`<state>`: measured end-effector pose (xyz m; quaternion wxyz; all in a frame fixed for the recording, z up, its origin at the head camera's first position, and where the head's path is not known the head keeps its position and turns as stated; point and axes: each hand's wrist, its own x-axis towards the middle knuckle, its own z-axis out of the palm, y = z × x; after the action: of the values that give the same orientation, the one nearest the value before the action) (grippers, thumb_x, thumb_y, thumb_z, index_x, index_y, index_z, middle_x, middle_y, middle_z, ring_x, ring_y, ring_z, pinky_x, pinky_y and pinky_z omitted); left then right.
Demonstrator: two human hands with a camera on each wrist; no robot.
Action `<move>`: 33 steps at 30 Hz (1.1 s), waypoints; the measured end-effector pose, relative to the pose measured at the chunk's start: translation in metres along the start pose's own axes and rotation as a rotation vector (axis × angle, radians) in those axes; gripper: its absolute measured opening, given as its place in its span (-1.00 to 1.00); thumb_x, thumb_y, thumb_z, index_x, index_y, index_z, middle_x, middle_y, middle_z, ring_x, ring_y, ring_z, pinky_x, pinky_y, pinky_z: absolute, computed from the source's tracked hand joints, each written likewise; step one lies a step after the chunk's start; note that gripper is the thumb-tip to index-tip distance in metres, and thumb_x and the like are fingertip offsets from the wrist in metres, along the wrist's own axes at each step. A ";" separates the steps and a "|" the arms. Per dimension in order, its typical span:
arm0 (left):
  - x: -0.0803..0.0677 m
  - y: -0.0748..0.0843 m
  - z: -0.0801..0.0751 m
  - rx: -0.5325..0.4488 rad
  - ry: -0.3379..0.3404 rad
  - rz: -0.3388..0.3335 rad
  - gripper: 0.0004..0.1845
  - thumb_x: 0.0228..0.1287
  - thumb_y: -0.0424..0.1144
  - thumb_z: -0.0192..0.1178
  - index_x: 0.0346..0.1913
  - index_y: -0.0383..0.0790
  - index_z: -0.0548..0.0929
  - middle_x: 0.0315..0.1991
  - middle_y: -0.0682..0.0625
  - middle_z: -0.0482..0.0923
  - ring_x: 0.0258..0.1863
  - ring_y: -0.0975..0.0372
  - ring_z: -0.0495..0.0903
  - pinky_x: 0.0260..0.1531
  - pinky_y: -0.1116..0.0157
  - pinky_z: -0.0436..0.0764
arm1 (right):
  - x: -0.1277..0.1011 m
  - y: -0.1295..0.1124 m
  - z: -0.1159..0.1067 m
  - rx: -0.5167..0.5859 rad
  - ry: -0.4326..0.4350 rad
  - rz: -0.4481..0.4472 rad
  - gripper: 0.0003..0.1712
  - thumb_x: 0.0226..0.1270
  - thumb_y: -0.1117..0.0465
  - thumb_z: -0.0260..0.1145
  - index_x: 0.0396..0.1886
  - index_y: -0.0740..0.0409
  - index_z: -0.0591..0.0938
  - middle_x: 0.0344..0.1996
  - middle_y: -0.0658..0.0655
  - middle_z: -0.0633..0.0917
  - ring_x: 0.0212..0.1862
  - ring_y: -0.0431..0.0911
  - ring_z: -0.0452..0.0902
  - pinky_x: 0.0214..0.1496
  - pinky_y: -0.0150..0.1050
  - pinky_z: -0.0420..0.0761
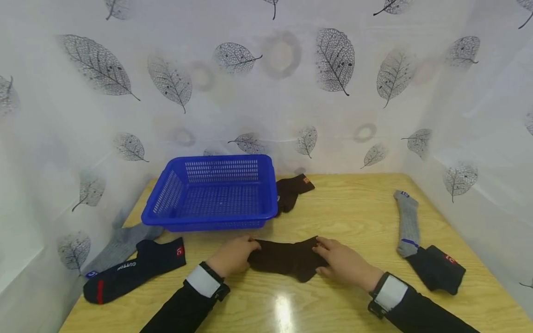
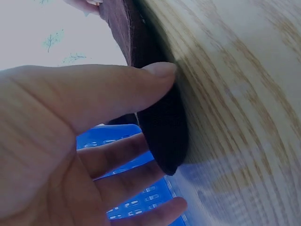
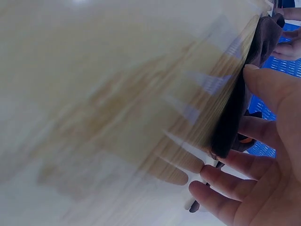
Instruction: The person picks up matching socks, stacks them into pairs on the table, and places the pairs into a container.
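Note:
A dark brown sock [image 1: 276, 256] is stretched out sideways between both hands, close over the table in front of the basket. My left hand [image 1: 234, 255] pinches its left end; in the left wrist view the thumb [image 2: 157, 77] lies on the near side of the sock [image 2: 162, 127] with the fingers behind it. My right hand [image 1: 343, 261] pinches the other end, by the upper corner. In the right wrist view the thumb [image 3: 256, 75] presses on the sock [image 3: 230, 117], and the lower fingers are spread loosely.
A blue plastic basket [image 1: 208, 224] stands behind the hands. Other brown socks [image 1: 291, 189] lie at its right side. At left are a grey sock [image 1: 120, 245] and a black sock [image 1: 141, 266]; at right, another grey sock [image 1: 408, 219] and black sock [image 1: 439, 270]. A leaf-print curtain surrounds the table.

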<state>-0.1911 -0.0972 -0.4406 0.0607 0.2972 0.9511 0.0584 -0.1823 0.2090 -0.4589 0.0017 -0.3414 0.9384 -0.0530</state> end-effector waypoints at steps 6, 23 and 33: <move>0.001 0.006 -0.008 -0.005 -0.024 -0.049 -0.45 -0.16 -0.04 0.38 -0.01 -0.13 0.55 -0.01 -0.08 0.47 -0.05 0.08 0.46 -0.10 0.17 0.43 | 0.015 -0.001 -0.011 -0.020 -0.006 -0.019 -0.41 0.21 -0.20 0.06 -0.04 0.19 0.54 -0.02 0.24 0.46 -0.11 0.05 0.47 -0.14 -0.09 0.47; 0.023 0.053 -0.009 0.108 0.036 0.032 -0.51 -0.14 0.04 0.35 -0.06 -0.01 0.57 -0.34 0.10 0.55 -0.35 0.28 0.52 -0.46 0.31 0.51 | 0.140 0.074 -0.049 -0.157 -0.046 0.132 -0.62 0.14 0.12 0.23 -0.11 0.28 0.54 -0.30 0.23 0.55 -0.31 0.08 0.50 -0.36 -0.07 0.50; 0.010 0.049 -0.011 0.064 0.045 -0.007 -0.53 -0.13 0.03 0.34 -0.07 0.02 0.58 -0.29 0.15 0.57 -0.32 0.31 0.53 -0.40 0.34 0.51 | 0.188 0.083 -0.019 -0.059 -0.018 0.308 -0.66 0.19 0.27 0.16 -0.06 0.34 0.48 -0.15 0.32 0.55 -0.12 0.16 0.47 -0.11 -0.01 0.45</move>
<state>-0.1738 -0.0520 -0.4231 0.0298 0.2944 0.9546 0.0345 -0.3806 0.1534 -0.4420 0.0081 -0.1940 0.9807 -0.0215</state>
